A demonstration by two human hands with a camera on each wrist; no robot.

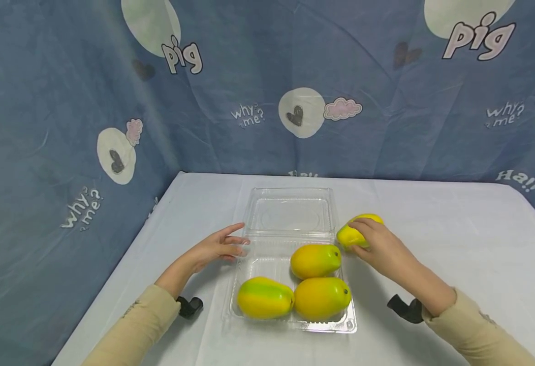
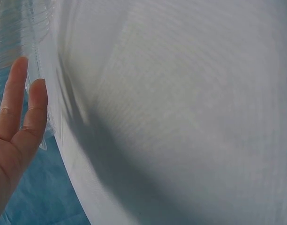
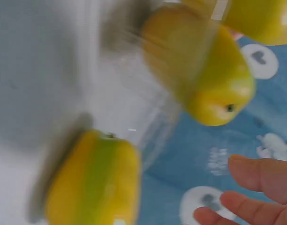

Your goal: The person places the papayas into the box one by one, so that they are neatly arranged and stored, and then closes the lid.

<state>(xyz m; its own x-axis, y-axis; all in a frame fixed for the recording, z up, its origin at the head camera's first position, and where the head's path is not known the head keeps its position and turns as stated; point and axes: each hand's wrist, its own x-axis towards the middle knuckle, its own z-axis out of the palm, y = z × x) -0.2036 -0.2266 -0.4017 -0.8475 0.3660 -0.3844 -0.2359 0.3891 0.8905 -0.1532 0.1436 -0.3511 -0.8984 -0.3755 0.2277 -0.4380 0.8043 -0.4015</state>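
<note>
My right hand (image 1: 379, 249) reaches over a yellow-green papaya (image 1: 353, 235) lying right of a clear plastic clamshell box (image 1: 353, 325). In the right wrist view, my right fingers (image 3: 256, 176) are extended, with a gap between them and that papaya (image 3: 94, 187). Three more papayas sit in the box's base: one at the back right (image 1: 315, 261), one at the front right (image 1: 322, 299) and one at the front left (image 1: 264, 298). My left hand (image 1: 214, 249) is at the box's left edge, fingers spread and holding nothing; two of them show in the left wrist view.
The box's lid (image 1: 290, 211) lies folded back behind the base. A white cloth covers the table (image 1: 445, 229). Blue printed curtains (image 1: 258, 66) hang behind the table and along its left side. Each wrist carries a black strap mount (image 1: 189, 307).
</note>
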